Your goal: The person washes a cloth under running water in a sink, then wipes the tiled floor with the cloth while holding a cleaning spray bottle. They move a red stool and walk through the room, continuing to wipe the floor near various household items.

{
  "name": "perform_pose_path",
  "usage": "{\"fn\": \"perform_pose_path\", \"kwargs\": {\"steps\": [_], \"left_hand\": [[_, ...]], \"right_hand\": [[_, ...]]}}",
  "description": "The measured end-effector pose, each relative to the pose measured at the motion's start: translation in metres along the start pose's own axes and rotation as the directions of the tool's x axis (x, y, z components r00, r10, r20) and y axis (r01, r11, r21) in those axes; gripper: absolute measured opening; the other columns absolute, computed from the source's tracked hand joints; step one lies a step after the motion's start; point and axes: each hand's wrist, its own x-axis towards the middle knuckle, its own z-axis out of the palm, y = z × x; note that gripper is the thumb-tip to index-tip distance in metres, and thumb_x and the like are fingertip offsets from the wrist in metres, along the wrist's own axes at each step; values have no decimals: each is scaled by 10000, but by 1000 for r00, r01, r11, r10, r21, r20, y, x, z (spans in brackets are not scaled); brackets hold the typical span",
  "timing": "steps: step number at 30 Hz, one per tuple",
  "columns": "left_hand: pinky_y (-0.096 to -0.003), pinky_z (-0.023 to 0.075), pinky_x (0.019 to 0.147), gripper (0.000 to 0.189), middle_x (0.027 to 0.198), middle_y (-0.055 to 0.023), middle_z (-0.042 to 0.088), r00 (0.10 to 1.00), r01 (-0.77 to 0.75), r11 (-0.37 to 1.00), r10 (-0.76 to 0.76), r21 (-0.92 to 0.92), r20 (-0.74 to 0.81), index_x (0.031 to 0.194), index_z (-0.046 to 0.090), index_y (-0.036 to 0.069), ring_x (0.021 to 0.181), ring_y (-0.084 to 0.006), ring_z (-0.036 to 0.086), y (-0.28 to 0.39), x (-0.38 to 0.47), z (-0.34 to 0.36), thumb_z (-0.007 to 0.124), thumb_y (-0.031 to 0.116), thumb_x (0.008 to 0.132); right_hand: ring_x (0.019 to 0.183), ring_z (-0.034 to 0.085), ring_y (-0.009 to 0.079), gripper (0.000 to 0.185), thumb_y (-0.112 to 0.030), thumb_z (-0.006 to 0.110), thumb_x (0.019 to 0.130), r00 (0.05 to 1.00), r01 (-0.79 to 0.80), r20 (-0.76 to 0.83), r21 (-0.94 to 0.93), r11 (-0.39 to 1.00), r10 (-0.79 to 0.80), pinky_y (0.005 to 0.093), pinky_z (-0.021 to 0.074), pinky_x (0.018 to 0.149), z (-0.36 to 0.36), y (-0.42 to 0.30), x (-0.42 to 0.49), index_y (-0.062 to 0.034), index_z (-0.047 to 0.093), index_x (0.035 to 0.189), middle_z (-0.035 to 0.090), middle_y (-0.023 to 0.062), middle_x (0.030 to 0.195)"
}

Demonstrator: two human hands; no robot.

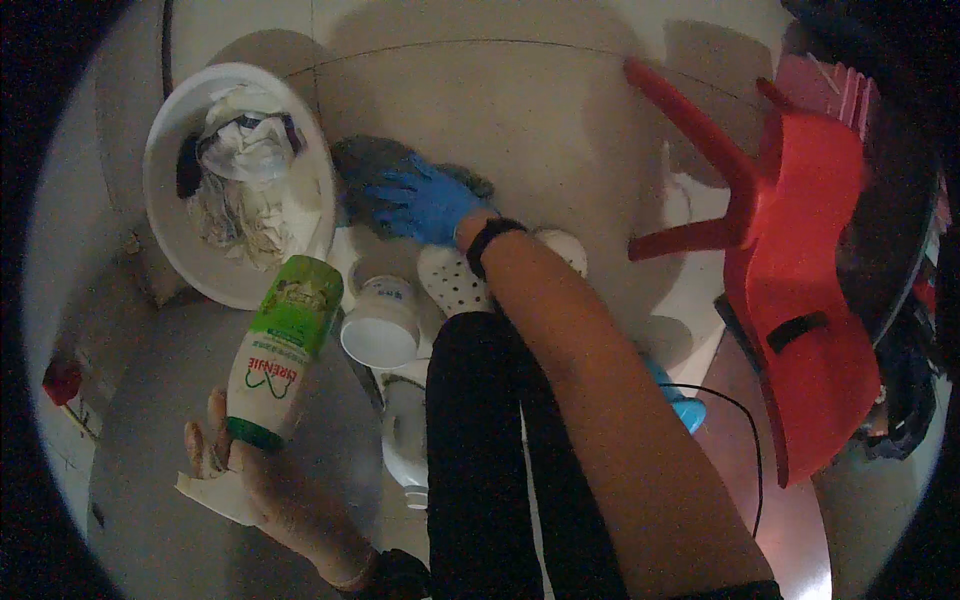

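My left hand (262,480) grips a green and white plastic bottle (281,352) near its dark green end. The bottle tilts, its light green end towards a white basin (154,165), and its printing shows upside down. A pale, thin flap (217,496) sticks out by the left wrist. In a blue glove, my right hand (427,202) lies spread on a dark grey-green cloth (367,161) on the floor, a black band around its wrist. Crumpled whitish cloths (255,157) and some darker pieces lie inside the basin.
A white tub (380,330) and a clear plastic jug (403,431) are left of my black-trousered legs (476,450). My white perforated clogs (450,279) rest on the floor. At right stands or lies a red plastic stool (802,285), near a black cable (750,420) and something blue (686,412).
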Motion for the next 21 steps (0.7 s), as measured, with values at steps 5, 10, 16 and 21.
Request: {"fn": "perform_pose_path", "kwargs": {"steps": [5, 10, 16, 21], "left_hand": [[-422, 343, 1065, 514, 1325, -209, 451, 996, 36, 999, -37, -10, -79, 1330, 246, -21, 1249, -255, 428, -6, -9, -1, 478, 118, 892], [-414, 358, 1053, 542, 1315, -202, 463, 997, 63, 990, -58, 128, -44, 1345, 240, -19, 1243, -256, 433, -5, -22, -1, 498, 137, 895], [-409, 378, 1033, 569, 1306, -200, 470, 994, 93, 993, -89, -74, 64, 1360, 229, -22, 1227, -262, 449, -13, -29, 2, 512, 137, 893], [-425, 378, 1035, 585, 1318, -223, 453, 993, 108, 989, -102, -99, 59, 1374, 207, -6, 1223, -290, 454, -16, -25, -7, 521, 131, 899]], "right_hand": [[1312, 382, 230, 338, -372, 518, 876, 993, 109, -39, -29, 994, -110, 494, 262, 1101, -29, 39, -52, -344, 573, 1208, 459, -46, 1388], [1309, 373, 305, 371, -319, 532, 878, 977, -190, 86, -90, 978, 197, 487, 306, 1078, -21, 61, -169, -281, 562, 1245, 410, 9, 1429], [1266, 390, 383, 410, -221, 576, 848, 821, -563, -82, 38, 825, 564, 484, 349, 1043, -5, 18, -268, -134, 546, 1247, 388, 149, 1418], [1216, 435, 363, 455, -135, 601, 836, 481, -876, 26, 32, 480, 876, 452, 384, 1010, -10, -16, -254, -92, 503, 1277, 425, 197, 1354]]}}
